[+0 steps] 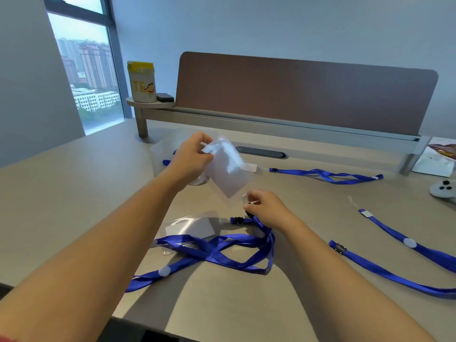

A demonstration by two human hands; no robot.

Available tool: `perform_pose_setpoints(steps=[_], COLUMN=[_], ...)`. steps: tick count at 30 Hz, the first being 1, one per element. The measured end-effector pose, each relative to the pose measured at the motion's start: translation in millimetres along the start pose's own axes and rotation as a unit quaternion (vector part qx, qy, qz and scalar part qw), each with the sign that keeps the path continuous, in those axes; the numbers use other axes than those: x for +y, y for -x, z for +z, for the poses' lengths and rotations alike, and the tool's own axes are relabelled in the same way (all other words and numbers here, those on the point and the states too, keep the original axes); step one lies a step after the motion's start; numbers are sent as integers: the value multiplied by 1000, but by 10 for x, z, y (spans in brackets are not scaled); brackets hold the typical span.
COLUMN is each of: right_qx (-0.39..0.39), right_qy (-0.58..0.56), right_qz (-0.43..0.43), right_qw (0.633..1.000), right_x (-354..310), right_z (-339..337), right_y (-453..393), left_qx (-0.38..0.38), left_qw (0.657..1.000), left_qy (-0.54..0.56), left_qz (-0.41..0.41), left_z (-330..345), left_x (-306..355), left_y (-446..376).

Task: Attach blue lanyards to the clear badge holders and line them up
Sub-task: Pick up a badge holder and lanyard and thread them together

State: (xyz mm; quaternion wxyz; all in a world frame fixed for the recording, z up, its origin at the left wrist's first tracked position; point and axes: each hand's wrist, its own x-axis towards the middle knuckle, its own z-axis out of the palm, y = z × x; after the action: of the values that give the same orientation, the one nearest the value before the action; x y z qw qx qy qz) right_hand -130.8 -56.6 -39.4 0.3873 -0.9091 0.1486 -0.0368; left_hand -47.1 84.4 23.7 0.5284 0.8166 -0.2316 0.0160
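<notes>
Fingers of the left hand (191,154) are pinching the top edge of a clear badge holder (228,169), holding it tilted in the air above the desk (74,193). The right hand (265,208) is curling just below the holder's lower corner, pinching the clip end of a blue lanyard (217,250) whose strap is trailing down onto the desk in loose, crossing loops.

Under those loops a second clear holder (191,228) is lying flat, its near edge covered by the strap. More clear holders (167,144) are lying behind the left hand, partly hidden by it.

To the right, two more lanyards (399,245) are running toward the right edge of the view, well apart from the hands. Farther back another lanyard (328,175) is lying stretched out near the cable slot (261,152).

A brown divider panel (303,95) is standing along the far edge of the desk. A white game controller (444,188) is sitting at the right edge. A yellow-lidded canister (142,81) is standing on a small shelf (150,102) at the panel's left end, by the window (86,70).
</notes>
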Motion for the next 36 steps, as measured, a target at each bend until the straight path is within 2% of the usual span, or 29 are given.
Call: perform_pose_setpoints(steps=[5, 9, 12, 14, 16, 18, 22, 26, 30, 34, 36], right_qx=[41, 59, 68, 63, 59, 56, 48, 43, 41, 65, 77], right_qy=[-83, -200, -237, -254, -262, -265, -252, -223, -182, -135, -119], right_qz=[-22, -27, -35, -36, -37, -38, -31, -32, -42, -76, -90], right_qw=[996, 978, 968, 964, 963, 962, 966, 973, 982, 986, 986], right_x=[-95, -207, -317, -382, -435, -474, -511, -514, -489, -475, -465], right_z=[-115, -245, -342, -384, -399, -396, -373, -365, -372, -355, -341], right_y=[70, 148, 209, 230, 238, 236, 223, 211, 220, 220, 213], left_qx=[50, 86, 52, 7, -7, 7, -18, -28, 22, 29, 34], left_qw=[999, 989, 975, 977, 986, 995, 996, 979, 930, 866, 832], left_qy=[11, 72, 114, 90, 53, 41, -38, -153, -303, -373, -414], left_qz=[-1, -99, -183, -192, -160, -86, 81, 133, 208, 332, 368], left_z=[-112, -142, -112, -46, 41, 112, 191, 250, 251, 185, 170], left_x=[69, -68, -195, -214, -190, -115, 127, 199, 130, 93, 73], left_y=[-15, -12, 56, 124, 169, 206, 336, 387, 381, 383, 351])
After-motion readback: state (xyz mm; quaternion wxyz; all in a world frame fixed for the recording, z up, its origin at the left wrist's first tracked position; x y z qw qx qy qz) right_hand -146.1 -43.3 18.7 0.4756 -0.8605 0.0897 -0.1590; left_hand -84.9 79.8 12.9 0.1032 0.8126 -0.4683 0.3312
